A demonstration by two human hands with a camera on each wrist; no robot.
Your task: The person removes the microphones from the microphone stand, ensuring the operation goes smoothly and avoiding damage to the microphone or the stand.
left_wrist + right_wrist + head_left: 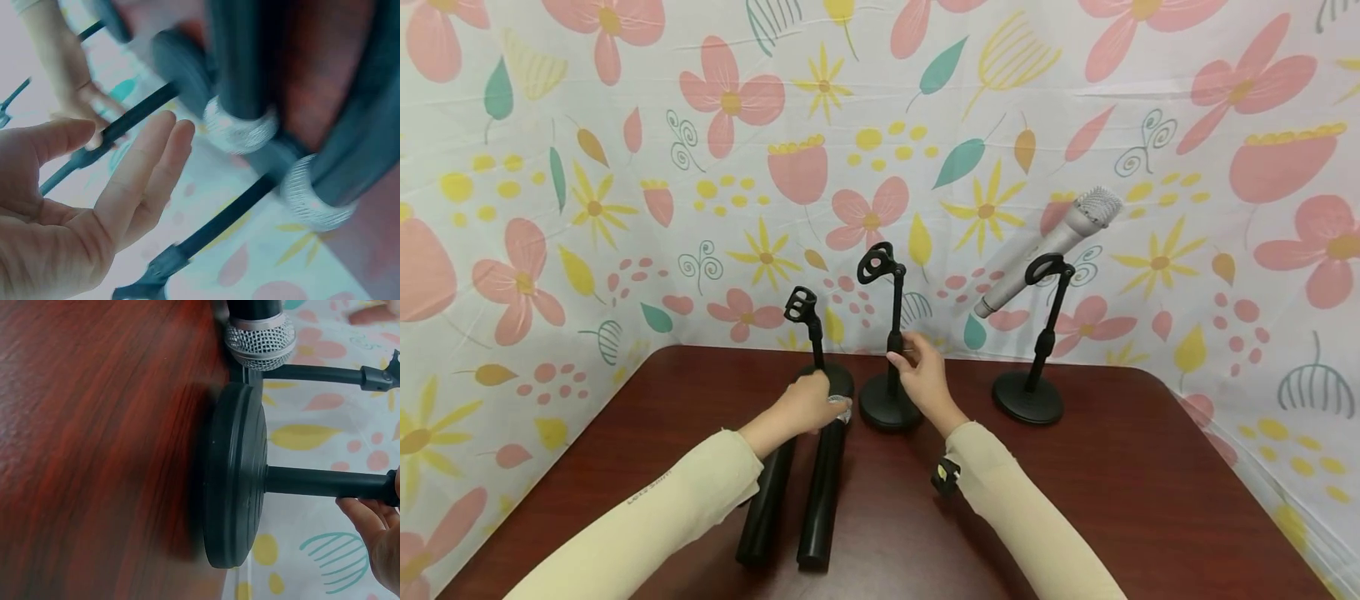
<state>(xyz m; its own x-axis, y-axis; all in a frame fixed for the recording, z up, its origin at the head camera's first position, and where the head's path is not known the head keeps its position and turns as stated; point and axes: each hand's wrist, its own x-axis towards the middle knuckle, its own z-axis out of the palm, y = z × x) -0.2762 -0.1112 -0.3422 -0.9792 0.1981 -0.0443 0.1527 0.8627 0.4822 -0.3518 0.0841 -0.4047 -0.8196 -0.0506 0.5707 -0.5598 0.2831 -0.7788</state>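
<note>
My right hand (925,375) holds the pole of the middle black microphone stand (891,404), thumb and fingers around the collar below its clip. In the right wrist view this stand's round base (234,481) is on the table. My left hand (811,404) is over the head ends of two black microphones, the left one (766,512) and the right one (822,492), lying side by side. The left wrist view shows its fingers (134,178) extended and apart from the thumb, with nothing between them. Just behind that hand is a shorter black stand (817,337).
At the right a third stand (1028,397) carries a silver microphone (1045,250), slanted in its clip. The dark red-brown table (940,533) backs onto a flower-printed cloth (865,108). A small black device (945,477) is at my right wrist.
</note>
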